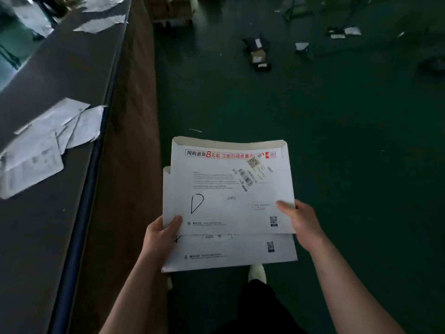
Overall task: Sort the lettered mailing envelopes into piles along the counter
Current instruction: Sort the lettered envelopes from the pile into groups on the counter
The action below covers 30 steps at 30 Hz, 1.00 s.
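From the head camera, the left hand (161, 237) grips the lower left corner of a stack of white envelopes (228, 251) held over the green floor (349, 141), thumb curled on top; the right hand (301, 222) pinches the right edge of the top envelope (228, 189), marked with a handwritten D. A pile of envelopes (48, 145) lies near the counter's (36, 237) right edge, well apart from the held stack; more white envelopes (101, 24) lie blurred at its far end.

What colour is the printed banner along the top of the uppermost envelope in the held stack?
Red and white banner, seen from the head camera.
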Each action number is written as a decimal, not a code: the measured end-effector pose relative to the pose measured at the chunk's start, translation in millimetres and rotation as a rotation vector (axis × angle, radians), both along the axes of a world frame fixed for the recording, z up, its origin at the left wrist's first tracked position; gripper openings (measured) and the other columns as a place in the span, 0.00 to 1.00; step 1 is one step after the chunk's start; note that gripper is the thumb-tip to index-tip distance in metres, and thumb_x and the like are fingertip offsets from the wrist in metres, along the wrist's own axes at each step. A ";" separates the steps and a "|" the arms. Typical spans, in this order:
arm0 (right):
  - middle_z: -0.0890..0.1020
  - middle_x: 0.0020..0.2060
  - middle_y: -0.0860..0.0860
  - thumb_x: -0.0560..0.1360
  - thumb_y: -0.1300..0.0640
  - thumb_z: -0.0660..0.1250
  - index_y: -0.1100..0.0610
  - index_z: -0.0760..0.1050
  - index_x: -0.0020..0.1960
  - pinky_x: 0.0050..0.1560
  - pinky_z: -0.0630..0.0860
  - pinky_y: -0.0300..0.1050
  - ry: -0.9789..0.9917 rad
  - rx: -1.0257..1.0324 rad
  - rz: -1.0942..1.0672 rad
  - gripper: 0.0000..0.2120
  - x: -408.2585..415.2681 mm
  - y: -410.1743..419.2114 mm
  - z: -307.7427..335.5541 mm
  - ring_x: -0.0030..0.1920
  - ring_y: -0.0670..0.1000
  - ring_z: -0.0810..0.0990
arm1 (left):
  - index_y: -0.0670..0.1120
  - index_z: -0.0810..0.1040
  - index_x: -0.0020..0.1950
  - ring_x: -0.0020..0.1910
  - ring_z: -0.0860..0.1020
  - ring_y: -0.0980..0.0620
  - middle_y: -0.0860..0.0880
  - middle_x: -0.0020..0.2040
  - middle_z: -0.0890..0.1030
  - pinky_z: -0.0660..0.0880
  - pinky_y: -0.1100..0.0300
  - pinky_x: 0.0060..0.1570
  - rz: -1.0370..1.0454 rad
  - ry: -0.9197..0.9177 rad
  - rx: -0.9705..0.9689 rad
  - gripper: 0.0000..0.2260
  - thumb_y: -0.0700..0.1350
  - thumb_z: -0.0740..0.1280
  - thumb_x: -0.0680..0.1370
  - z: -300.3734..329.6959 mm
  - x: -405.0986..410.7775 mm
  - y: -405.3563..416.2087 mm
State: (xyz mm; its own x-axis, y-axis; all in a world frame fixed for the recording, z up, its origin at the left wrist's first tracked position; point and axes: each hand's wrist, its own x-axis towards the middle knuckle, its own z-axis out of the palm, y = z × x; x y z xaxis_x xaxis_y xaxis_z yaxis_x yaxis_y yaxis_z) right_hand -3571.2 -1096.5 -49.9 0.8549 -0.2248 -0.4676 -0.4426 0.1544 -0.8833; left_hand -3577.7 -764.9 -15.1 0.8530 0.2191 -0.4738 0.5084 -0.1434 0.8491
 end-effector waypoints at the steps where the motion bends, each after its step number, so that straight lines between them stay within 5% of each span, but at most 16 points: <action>1: 0.88 0.48 0.56 0.78 0.60 0.71 0.60 0.83 0.57 0.49 0.83 0.55 0.007 0.036 0.031 0.09 48.6 -5.0 4.6 0.49 0.59 0.87 | 0.45 0.80 0.54 0.44 0.86 0.44 0.46 0.46 0.87 0.83 0.48 0.42 0.006 -0.027 0.011 0.07 0.48 0.70 0.80 12.0 50.0 -5.9; 4: 0.88 0.48 0.55 0.77 0.61 0.72 0.58 0.83 0.57 0.51 0.83 0.57 0.001 0.031 0.113 0.09 129.7 -3.2 19.6 0.49 0.58 0.87 | 0.46 0.81 0.52 0.41 0.87 0.47 0.48 0.44 0.87 0.83 0.51 0.40 0.046 -0.088 0.081 0.05 0.47 0.69 0.81 37.8 124.4 -10.1; 7: 0.88 0.44 0.51 0.77 0.62 0.72 0.54 0.83 0.52 0.44 0.83 0.49 -0.049 -0.044 0.146 0.06 213.8 7.5 36.6 0.45 0.53 0.87 | 0.47 0.81 0.52 0.42 0.87 0.46 0.49 0.44 0.87 0.84 0.48 0.43 0.104 -0.133 0.113 0.05 0.48 0.70 0.81 52.1 194.5 -6.7; 11: 0.88 0.41 0.50 0.76 0.61 0.72 0.54 0.84 0.49 0.41 0.80 0.45 -0.110 -0.121 0.131 0.03 310.9 19.3 41.8 0.42 0.51 0.87 | 0.45 0.82 0.50 0.37 0.86 0.51 0.51 0.41 0.87 0.80 0.61 0.32 0.210 -0.164 0.140 0.08 0.49 0.71 0.79 48.3 281.2 -4.8; 16: 0.87 0.40 0.48 0.78 0.58 0.71 0.54 0.83 0.48 0.37 0.77 0.43 -0.170 -0.227 0.151 0.02 445.0 30.4 31.3 0.42 0.49 0.85 | 0.47 0.82 0.47 0.40 0.86 0.46 0.49 0.40 0.86 0.84 0.44 0.42 0.308 -0.180 0.169 0.10 0.53 0.72 0.78 15.4 410.2 1.9; 18: 0.87 0.43 0.51 0.77 0.60 0.72 0.55 0.83 0.49 0.39 0.77 0.43 -0.167 -0.238 0.138 0.02 503.1 32.8 28.0 0.43 0.51 0.85 | 0.50 0.80 0.54 0.41 0.86 0.48 0.49 0.45 0.86 0.84 0.42 0.43 0.311 -0.194 0.161 0.07 0.52 0.71 0.79 3.5 465.1 2.0; 22: 0.88 0.44 0.50 0.76 0.61 0.74 0.54 0.84 0.47 0.53 0.82 0.54 -0.131 -0.234 0.095 0.03 637.8 29.2 32.5 0.47 0.57 0.87 | 0.62 0.61 0.78 0.49 0.84 0.51 0.52 0.59 0.80 0.85 0.53 0.43 0.215 -0.254 0.057 0.30 0.46 0.70 0.80 3.1 598.8 -4.2; 26: 0.88 0.41 0.48 0.76 0.60 0.74 0.55 0.85 0.48 0.50 0.81 0.51 -0.128 -0.224 0.047 0.02 749.4 22.0 45.6 0.45 0.55 0.87 | 0.62 0.63 0.77 0.45 0.80 0.59 0.59 0.53 0.76 0.77 0.69 0.35 0.080 -0.231 0.163 0.27 0.47 0.68 0.82 21.2 721.2 -10.5; 30: 0.88 0.40 0.51 0.77 0.60 0.73 0.56 0.84 0.49 0.43 0.80 0.50 -0.122 -0.193 0.080 0.03 844.2 14.8 41.0 0.42 0.56 0.86 | 0.60 0.69 0.73 0.45 0.81 0.57 0.55 0.54 0.78 0.78 0.66 0.37 0.088 -0.172 0.191 0.22 0.50 0.69 0.81 18.4 830.2 -11.7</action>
State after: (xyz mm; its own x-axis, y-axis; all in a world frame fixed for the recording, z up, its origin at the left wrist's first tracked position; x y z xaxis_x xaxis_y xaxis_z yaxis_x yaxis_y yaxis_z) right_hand -2727.0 -1081.6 -8.9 0.9210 -0.2295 -0.3148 -0.3348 -0.0531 -0.9408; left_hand -2747.5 -776.5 3.3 0.8912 0.3672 -0.2664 0.3764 -0.2706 0.8861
